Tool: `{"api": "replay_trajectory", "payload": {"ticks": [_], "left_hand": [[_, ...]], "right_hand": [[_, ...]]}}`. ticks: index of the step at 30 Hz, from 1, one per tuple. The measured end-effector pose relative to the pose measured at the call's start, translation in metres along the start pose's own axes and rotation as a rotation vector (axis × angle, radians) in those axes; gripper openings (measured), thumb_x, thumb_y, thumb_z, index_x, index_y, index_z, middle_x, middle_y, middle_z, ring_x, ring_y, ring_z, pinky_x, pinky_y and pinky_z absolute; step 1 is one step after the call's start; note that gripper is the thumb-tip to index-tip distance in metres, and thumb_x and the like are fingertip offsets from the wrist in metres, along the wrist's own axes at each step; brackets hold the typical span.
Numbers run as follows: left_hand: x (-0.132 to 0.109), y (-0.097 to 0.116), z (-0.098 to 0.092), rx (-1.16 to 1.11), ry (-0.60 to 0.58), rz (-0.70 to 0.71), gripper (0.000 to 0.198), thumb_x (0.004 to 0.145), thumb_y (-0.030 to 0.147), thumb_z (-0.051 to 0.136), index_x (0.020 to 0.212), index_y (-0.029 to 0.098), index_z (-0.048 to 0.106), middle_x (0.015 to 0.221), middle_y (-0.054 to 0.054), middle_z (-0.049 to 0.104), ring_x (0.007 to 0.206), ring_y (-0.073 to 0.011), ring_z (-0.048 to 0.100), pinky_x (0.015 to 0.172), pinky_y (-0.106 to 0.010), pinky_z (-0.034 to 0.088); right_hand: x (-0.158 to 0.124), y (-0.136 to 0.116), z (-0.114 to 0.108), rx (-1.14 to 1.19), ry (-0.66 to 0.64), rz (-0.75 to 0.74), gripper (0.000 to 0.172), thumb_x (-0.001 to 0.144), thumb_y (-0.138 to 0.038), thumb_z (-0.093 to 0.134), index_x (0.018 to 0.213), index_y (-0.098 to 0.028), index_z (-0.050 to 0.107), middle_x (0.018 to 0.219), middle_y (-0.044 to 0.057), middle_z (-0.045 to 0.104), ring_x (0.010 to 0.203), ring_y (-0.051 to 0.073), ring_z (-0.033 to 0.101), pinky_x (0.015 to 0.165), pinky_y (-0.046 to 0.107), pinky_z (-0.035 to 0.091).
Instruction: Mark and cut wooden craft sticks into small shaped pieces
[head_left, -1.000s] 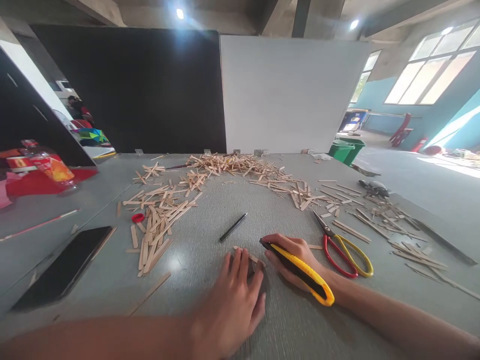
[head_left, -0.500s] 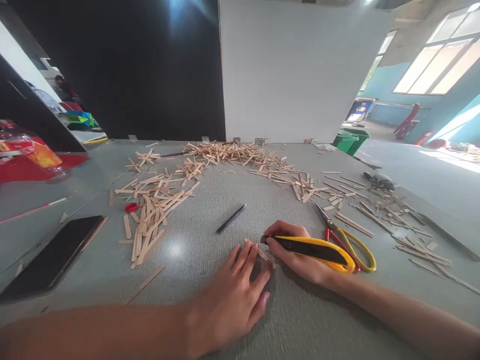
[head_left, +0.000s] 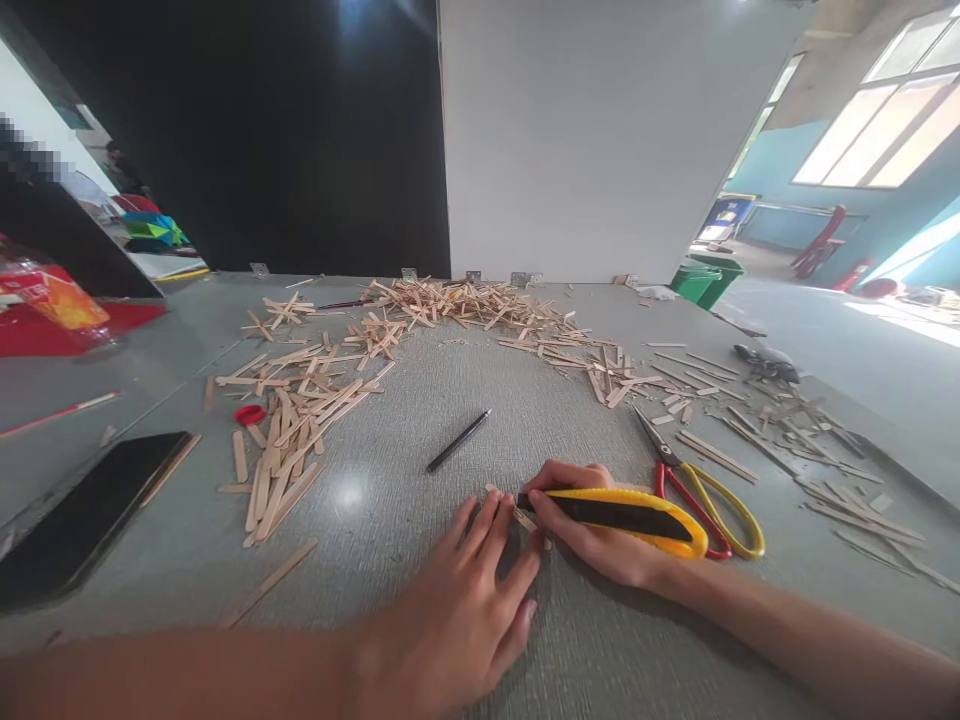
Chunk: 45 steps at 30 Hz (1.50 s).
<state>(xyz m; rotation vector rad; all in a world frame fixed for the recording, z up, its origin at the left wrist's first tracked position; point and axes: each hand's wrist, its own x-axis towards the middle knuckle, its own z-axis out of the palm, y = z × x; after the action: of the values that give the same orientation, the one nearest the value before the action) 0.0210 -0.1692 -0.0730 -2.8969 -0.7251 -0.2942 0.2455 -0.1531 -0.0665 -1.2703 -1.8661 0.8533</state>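
My left hand (head_left: 457,610) lies flat on the grey table, its fingertips pressing down a short wooden stick (head_left: 517,513). My right hand (head_left: 592,525) grips a yellow and black utility knife (head_left: 622,508), whose tip meets the stick just right of my left fingertips. The part of the stick under my fingers is hidden.
Red and yellow scissors (head_left: 694,480) lie just right of the knife. A black pen (head_left: 459,440) rests beyond my hands. Piles of wooden sticks (head_left: 300,420) arc across the table (head_left: 390,560). A dark phone (head_left: 82,520) lies at the left. Black and white boards (head_left: 585,150) stand behind.
The knife has turned from slanting toward me to lying nearly level, its tip now at the stick. The camera has tilted down slightly; my left hand stays on the stick.
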Motion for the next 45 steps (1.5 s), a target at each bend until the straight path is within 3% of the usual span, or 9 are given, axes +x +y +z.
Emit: {"api": "replay_trajectory", "payload": {"ticks": [8, 26, 35, 45], "left_hand": [[-0.001, 0.002, -0.006, -0.034, -0.038, -0.023, 0.053, 0.108, 0.036, 0.044, 0.153, 0.007, 0.050, 0.150, -0.031, 0.058, 0.143, -0.0448, 0.054, 0.115, -0.058, 0.049], [-0.001, 0.000, -0.002, -0.035, -0.019, -0.023, 0.054, 0.108, 0.040, 0.046, 0.152, 0.010, 0.052, 0.150, -0.029, 0.059, 0.141, -0.0441, 0.056, 0.113, -0.056, 0.049], [-0.004, -0.002, 0.013, 0.042, 0.039, -0.009, 0.052, 0.106, 0.045, 0.048, 0.148, 0.015, 0.058, 0.150, -0.022, 0.062, 0.138, -0.0406, 0.058, 0.111, -0.052, 0.047], [-0.002, 0.000, -0.003, -0.076, -0.050, -0.058, 0.052, 0.108, 0.041, 0.044, 0.151, 0.013, 0.054, 0.151, -0.029, 0.058, 0.142, -0.0439, 0.055, 0.114, -0.058, 0.048]], "right_hand": [[-0.001, -0.001, 0.000, -0.023, 0.003, -0.020, 0.034, 0.104, -0.043, 0.056, 0.079, -0.022, 0.067, 0.062, -0.002, 0.064, 0.056, 0.014, 0.056, 0.064, 0.030, 0.046], [-0.002, 0.000, 0.001, -0.117, -0.044, -0.038, 0.041, 0.107, -0.051, 0.049, 0.085, -0.023, 0.069, 0.075, 0.002, 0.071, 0.068, 0.018, 0.063, 0.075, 0.035, 0.049], [-0.003, 0.009, 0.007, -0.149, 0.004, -0.057, 0.045, 0.107, -0.059, 0.046, 0.090, -0.027, 0.074, 0.087, 0.005, 0.077, 0.082, 0.025, 0.068, 0.082, 0.043, 0.049], [0.001, 0.003, 0.004, -0.147, -0.003, -0.047, 0.038, 0.106, -0.051, 0.051, 0.087, -0.024, 0.070, 0.078, 0.002, 0.074, 0.072, 0.020, 0.067, 0.083, 0.040, 0.049]]}}
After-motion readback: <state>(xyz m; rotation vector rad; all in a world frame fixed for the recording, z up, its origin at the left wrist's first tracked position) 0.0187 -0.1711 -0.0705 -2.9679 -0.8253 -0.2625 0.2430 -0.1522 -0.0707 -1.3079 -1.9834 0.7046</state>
